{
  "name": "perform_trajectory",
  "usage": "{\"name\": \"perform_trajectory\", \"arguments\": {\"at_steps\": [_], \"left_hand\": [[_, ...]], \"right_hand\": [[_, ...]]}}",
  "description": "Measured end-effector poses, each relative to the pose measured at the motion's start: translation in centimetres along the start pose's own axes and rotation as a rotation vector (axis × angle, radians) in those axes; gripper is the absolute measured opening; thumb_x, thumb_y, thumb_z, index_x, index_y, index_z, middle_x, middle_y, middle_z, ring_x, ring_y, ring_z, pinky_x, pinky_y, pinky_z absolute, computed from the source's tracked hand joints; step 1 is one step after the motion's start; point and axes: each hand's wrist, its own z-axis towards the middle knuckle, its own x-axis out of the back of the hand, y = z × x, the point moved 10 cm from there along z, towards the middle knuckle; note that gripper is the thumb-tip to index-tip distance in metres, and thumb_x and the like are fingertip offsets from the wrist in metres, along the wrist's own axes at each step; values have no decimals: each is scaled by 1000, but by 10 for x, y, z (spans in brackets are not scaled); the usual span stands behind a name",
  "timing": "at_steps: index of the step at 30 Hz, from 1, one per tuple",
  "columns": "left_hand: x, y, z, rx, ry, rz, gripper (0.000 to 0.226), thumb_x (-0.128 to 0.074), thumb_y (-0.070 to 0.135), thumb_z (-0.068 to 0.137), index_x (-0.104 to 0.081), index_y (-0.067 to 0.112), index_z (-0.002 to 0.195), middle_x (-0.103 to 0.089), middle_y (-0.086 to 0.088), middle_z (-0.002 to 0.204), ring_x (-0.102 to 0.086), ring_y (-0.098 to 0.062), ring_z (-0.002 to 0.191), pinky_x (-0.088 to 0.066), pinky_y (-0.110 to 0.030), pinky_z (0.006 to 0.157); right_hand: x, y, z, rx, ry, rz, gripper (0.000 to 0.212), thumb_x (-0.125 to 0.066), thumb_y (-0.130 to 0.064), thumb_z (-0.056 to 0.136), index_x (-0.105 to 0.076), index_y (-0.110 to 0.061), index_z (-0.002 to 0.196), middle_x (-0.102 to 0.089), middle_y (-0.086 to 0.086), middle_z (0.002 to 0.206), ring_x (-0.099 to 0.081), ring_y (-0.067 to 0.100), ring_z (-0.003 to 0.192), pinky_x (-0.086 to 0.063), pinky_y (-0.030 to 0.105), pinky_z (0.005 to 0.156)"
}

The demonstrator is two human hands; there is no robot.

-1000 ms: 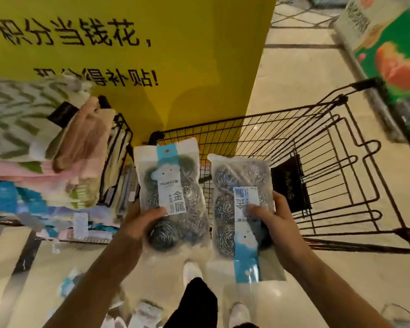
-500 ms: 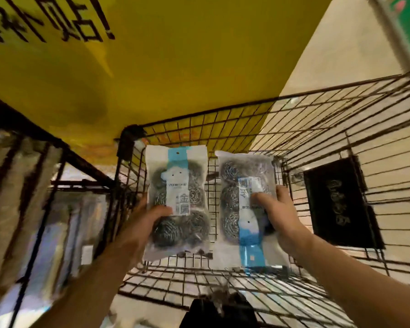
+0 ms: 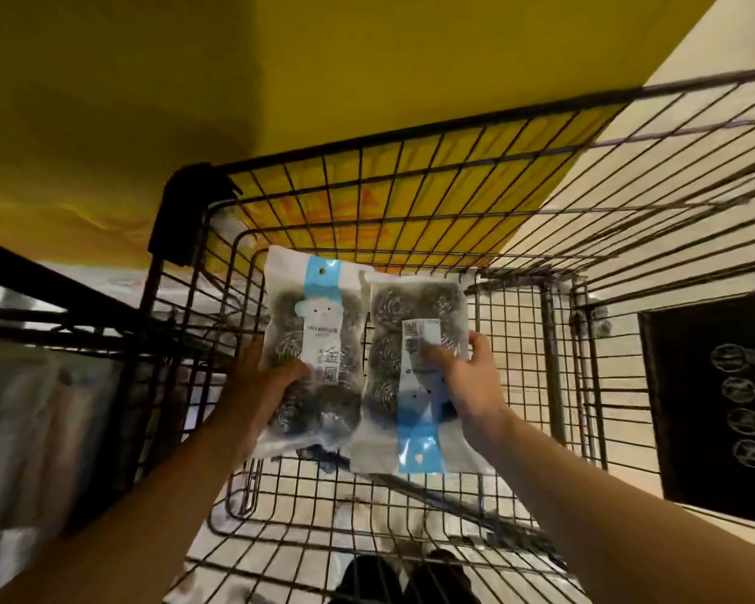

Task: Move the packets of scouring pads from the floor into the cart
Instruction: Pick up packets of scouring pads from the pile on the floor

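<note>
Steel-wool coils show through two clear, blue-striped packets [image 3: 317,355] inside the cart [image 3: 410,176].

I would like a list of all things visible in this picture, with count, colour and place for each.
left packet: one, clear with blue strip, steel pads inside, above cart floor
right packet: one, same colours, turned upside down, beside the first
cart: one, dark wire, centre
black sign: one, on cart's right wall
yellow wall: one, behind cart
left hand: grips left packet
right hand: grips right packet
</note>
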Motion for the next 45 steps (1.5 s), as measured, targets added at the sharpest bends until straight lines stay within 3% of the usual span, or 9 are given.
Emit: {"name": "perform_trajectory", "arguments": {"at_steps": [8, 13, 16, 21, 25, 29, 35, 40, 45], "left_hand": [[0, -11, 19, -40, 46, 94, 73, -81, 17, 70, -55, 27, 138, -71, -8, 123, -70, -30, 107, -60, -53, 93], [-1, -5, 14, -135, 111, 264, 74, -74, 14, 92, -34, 23, 154, -60, -6, 130, -60, -21, 102, -55, -31, 76], [-2, -5, 8, -154, 134, 310, 79, -73, 6, 93, -28, 17, 156, -55, -13, 140, -56, -22, 105, -43, -16, 63], [-4, 5, -7, -203, 119, 326, 82, -84, -1, 80, -41, 15, 148, -60, -9, 139, -63, -26, 119, -46, -15, 63], [4, 10, -50, -224, 69, 364, 54, -82, 15, 88, -51, 17, 132, -65, 3, 124, -62, -8, 89, -45, -19, 63], [34, 12, -126, -163, -24, 359, 63, -76, 17, 93, -47, 18, 149, -61, -7, 138, -59, -20, 108, -50, -27, 71], [73, 42, -237, -238, -69, 196, 59, -88, 59, 63, -68, 40, 115, -71, 3, 119, -68, -28, 116, -56, -47, 99], [83, 63, -324, -368, -98, 126, 18, -74, 24, 97, -70, 34, 111, -75, 4, 113, -70, -17, 105, -55, -36, 89], [100, 33, -369, -349, 12, 88, 16, -73, 18, 97, -69, 31, 106, -72, -4, 116, -71, -15, 92, -57, -28, 78]], "right_hand": [[-14, 18, 19, 10, -23, -14, 41, -80, -19, 92, -53, -22, 123, -72, 5, 110, -73, 20, 87, -63, 35, 54], [-9, 20, 25, 55, 21, -183, 42, -82, -26, 91, -52, -26, 120, -73, -1, 112, -75, 24, 98, -66, 54, 82], [-6, 13, 21, 100, 83, -341, 40, -82, -28, 91, -50, -25, 115, -68, -7, 103, -72, 22, 98, -66, 46, 82], [0, -6, 1, 38, 23, -440, 54, -79, -27, 92, -52, -14, 136, -66, -3, 108, -63, 8, 82, -46, 19, 59], [13, -34, -52, 107, -60, -556, 56, -75, -32, 97, -51, -19, 145, -63, -2, 119, -57, 3, 82, -41, 15, 60], [31, -65, -143, 108, -102, -501, 52, -76, -38, 96, -55, -23, 141, -67, 0, 128, -66, 17, 105, -55, 31, 90], [45, -119, -290, 222, -172, -427, 35, -77, -38, 95, -66, -21, 123, -73, -8, 107, -70, 14, 101, -59, 33, 91], [50, -131, -370, 345, -264, -375, 21, -77, -37, 94, -72, -22, 108, -76, -2, 102, -72, 15, 96, -60, 33, 88], [34, -121, -397, 350, -410, -466, 18, -78, -43, 92, -75, -31, 106, -77, -3, 108, -73, 19, 105, -56, 36, 91]]}}
